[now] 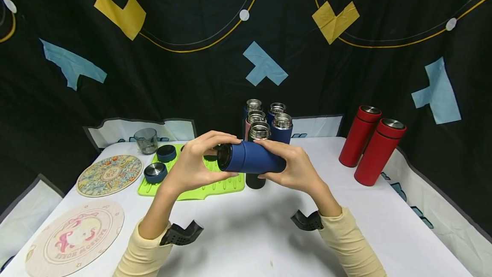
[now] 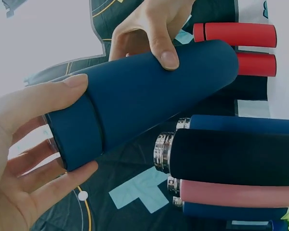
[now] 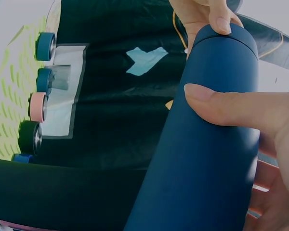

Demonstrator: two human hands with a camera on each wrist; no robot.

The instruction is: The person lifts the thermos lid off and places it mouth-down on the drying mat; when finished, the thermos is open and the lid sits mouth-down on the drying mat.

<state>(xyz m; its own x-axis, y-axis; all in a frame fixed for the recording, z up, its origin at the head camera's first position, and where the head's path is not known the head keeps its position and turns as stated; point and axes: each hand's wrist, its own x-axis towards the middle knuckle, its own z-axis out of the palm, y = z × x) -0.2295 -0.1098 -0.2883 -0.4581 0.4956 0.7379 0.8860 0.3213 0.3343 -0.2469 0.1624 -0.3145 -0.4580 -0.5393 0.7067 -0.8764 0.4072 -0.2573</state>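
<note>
A dark blue thermos bottle [image 1: 261,157] is held up lying nearly level above the white table. My left hand [image 1: 192,161] grips its lid [image 2: 74,130], thumb on one side and fingers on the other. Around the body, my right hand [image 1: 294,163] holds with its thumb across the top side. A thin seam runs between lid and body, and the dark end of the lid faces left in the head view. Just behind stand several bottles with bare steel necks, among them a black one [image 1: 255,181], a pink one [image 2: 236,193] and a blue one [image 1: 282,129].
Left, a green mat [image 1: 207,191] bears several loose lids, including a blue lid [image 1: 155,172] and a pink lid [image 3: 37,107]. A glass cup [image 1: 146,140], a patterned round mat [image 1: 109,175] and a pink round mat [image 1: 77,238] lie nearby. Two red bottles [image 1: 359,136] stand right.
</note>
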